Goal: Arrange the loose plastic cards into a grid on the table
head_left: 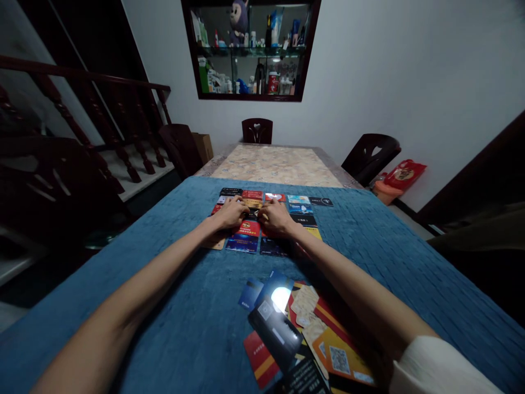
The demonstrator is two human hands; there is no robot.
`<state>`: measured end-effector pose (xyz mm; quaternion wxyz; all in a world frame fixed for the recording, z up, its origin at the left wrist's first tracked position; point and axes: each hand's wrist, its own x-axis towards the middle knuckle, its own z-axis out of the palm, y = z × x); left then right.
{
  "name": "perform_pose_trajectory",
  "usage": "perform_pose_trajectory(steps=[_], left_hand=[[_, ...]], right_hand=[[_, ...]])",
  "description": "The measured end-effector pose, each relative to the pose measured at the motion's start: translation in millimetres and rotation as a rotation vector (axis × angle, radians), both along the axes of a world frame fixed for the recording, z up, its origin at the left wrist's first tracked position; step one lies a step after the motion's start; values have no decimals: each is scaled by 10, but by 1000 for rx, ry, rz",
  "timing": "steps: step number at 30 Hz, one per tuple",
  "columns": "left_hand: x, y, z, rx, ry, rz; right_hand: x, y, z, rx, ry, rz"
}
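Note:
Several plastic cards lie in rows (301,209) on a blue cloth (172,284) over a table. My left hand (232,213) and my right hand (276,218) rest side by side on the middle of the rows, fingertips meeting at a yellowish card (253,203). Whether either hand grips that card is not clear. A red card (248,227) lies just below my hands. Nearer to me, a loose heap of cards (295,328) lies between my forearms, one of them glaring with reflected light.
Beyond the cloth the patterned tabletop (274,164) runs to the far end. Dark chairs stand at the far end (257,130), far left (180,146) and right (371,154). A stair railing (82,109) is left. A wall shelf (250,49) holds bottles.

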<state>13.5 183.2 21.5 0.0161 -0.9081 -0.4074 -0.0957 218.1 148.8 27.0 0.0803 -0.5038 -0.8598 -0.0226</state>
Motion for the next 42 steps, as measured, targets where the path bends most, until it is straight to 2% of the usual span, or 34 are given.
perform_pose_trajectory(steps=[9, 17, 25, 32, 37, 42], left_hand=[[26, -95, 11, 55, 2, 0], [-26, -430, 135, 127, -106, -76], [-30, -1109, 140, 65, -187, -202], [52, -1720, 149, -105, -214, -306], [77, -1984, 131, -234, -294, -353], [61, -2108, 127, -331, -299, -435]], right_hand=[[32, -31, 40, -10, -2, 9], [186, -251, 105, -4, 15, 42], [367, -785, 122, 35, 89, 103], [494, -1319, 90, 63, 149, 186], [514, -1700, 66, 28, 181, 263], [499, -1979, 101, -24, 189, 344]])
